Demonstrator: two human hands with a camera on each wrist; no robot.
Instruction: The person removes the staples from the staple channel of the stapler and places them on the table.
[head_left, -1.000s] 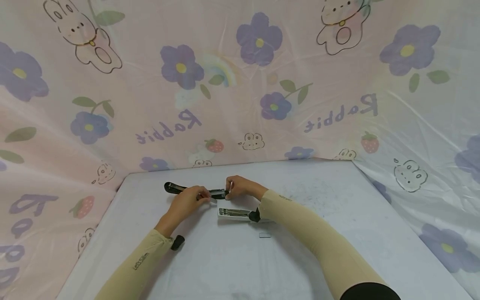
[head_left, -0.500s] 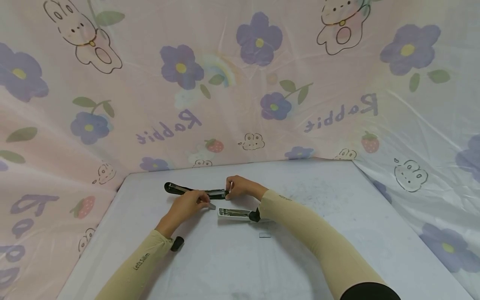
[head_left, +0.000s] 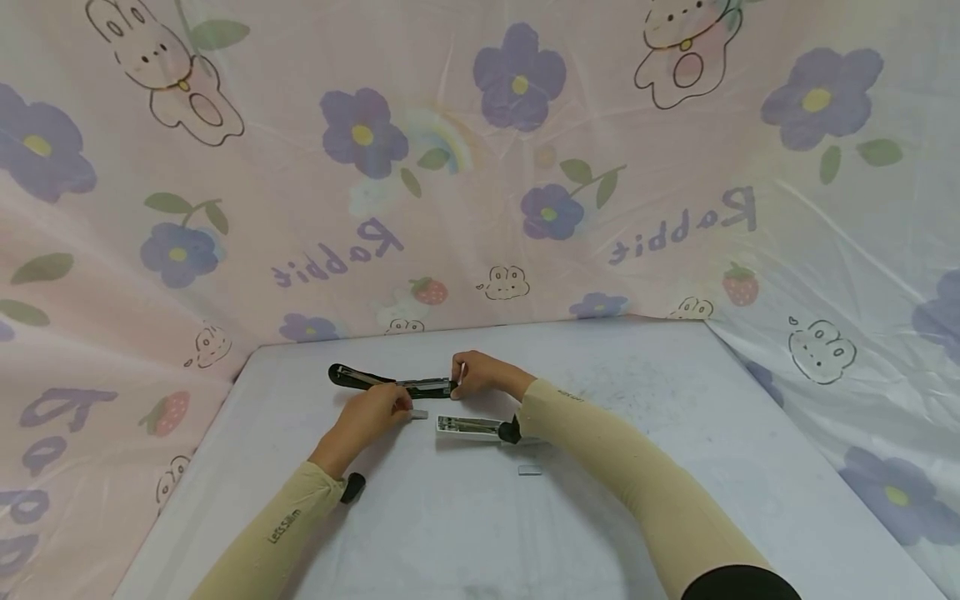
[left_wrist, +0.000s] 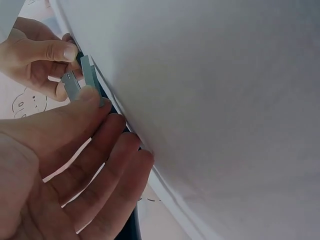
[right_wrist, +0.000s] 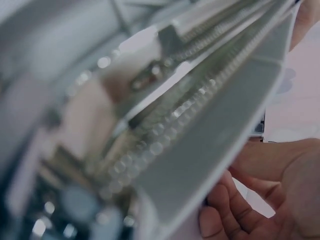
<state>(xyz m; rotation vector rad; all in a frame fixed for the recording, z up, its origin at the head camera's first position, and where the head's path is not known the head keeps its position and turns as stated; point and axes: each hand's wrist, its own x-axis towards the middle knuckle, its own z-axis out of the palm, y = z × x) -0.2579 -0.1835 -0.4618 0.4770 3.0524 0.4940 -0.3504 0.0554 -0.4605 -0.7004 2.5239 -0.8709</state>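
Observation:
My left hand (head_left: 371, 412) pinches a short grey strip of staples (head_left: 420, 414) between thumb and fingertips, just in front of a black stapler (head_left: 429, 386). In the left wrist view the strip (left_wrist: 89, 75) sticks out past the thumb tip. The stapler lies spread open along the table, its metal channel uppermost. At its right end, my right hand (head_left: 480, 375) grips the tip with thumb and fingers. A second stapler, white (head_left: 468, 427), lies opened below my right wrist. It looms large and blurred in the right wrist view, with the right hand (right_wrist: 265, 195) behind it.
Another staple strip (head_left: 529, 471) lies on the white table (head_left: 450, 533), nearer than the white stapler. Black wrist cameras sit at the left cuff (head_left: 352, 487) and right cuff (head_left: 510, 430), the right one over the white stapler's end. A printed curtain (head_left: 480, 208) surrounds the table.
My left hand has drawn slightly toward me and left with the staple strip, away from the black stapler, uncovering more of it. The strip has turned nearly level. My right hand stays put.

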